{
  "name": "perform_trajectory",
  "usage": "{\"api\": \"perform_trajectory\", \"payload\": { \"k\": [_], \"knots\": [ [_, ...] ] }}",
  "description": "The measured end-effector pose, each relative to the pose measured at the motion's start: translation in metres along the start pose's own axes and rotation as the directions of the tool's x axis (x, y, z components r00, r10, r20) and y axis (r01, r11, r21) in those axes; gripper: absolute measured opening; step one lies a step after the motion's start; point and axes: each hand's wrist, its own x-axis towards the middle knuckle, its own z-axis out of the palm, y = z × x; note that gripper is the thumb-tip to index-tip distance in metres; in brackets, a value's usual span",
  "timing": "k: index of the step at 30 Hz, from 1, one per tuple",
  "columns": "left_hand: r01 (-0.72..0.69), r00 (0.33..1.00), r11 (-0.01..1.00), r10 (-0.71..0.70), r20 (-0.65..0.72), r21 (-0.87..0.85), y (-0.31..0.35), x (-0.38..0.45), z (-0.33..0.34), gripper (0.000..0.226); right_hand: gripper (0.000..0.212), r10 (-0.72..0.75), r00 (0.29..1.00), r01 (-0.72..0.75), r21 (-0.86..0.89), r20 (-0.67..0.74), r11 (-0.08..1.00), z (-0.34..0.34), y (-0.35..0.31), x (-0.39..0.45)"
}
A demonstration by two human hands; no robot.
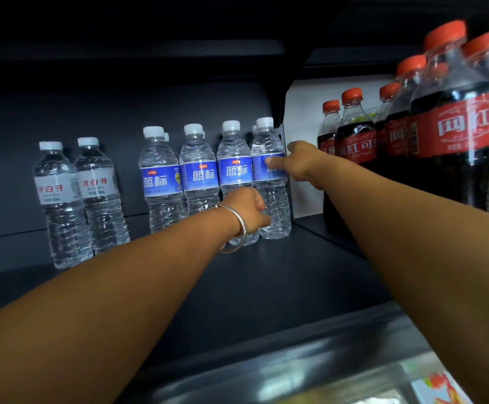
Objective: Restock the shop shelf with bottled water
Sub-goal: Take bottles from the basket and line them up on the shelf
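Observation:
Several blue-label water bottles stand in a row on the dark shelf (266, 275), with more behind them. My right hand (300, 164) grips the rightmost blue-label bottle (272, 205) at its label, thumb across the front. My left hand (247, 208), with a silver bangle on the wrist, is curled around the lower body of the neighbouring blue-label bottle (234, 158); its thumb reaches the rightmost bottle. Both bottles stand upright on the shelf. The fingers of both hands are hidden behind the bottles.
Two white-label water bottles (62, 199) stand at the left. A white divider panel (304, 112) is just right of the water row, with red-capped cola bottles (354, 141) beyond it. Bare shelf lies in front of the bottles, up to a metallic front edge (266, 374).

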Motion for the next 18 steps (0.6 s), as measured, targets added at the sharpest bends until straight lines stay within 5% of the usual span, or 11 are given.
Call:
{"api": "perform_trajectory", "payload": {
  "k": [3,9,18],
  "knots": [
    [-0.011,1.000,1.000,0.011,0.004,0.007,0.004,-0.016,-0.008,0.017,0.059,-0.049,0.999,0.048,-0.268,0.004,0.962,-0.011,-0.010,-0.029],
    [-0.112,0.994,0.992,0.113,-0.006,0.065,0.030,-0.075,-0.034,0.017,0.063,-0.096,0.986,0.146,-0.448,0.133,0.882,-0.035,-0.035,-0.120],
    [-0.339,0.933,0.938,0.345,-0.108,0.067,0.041,-0.221,-0.030,0.041,0.068,-0.106,0.994,0.073,-0.618,-0.017,0.783,-0.029,-0.048,-0.288]
  ]
}}
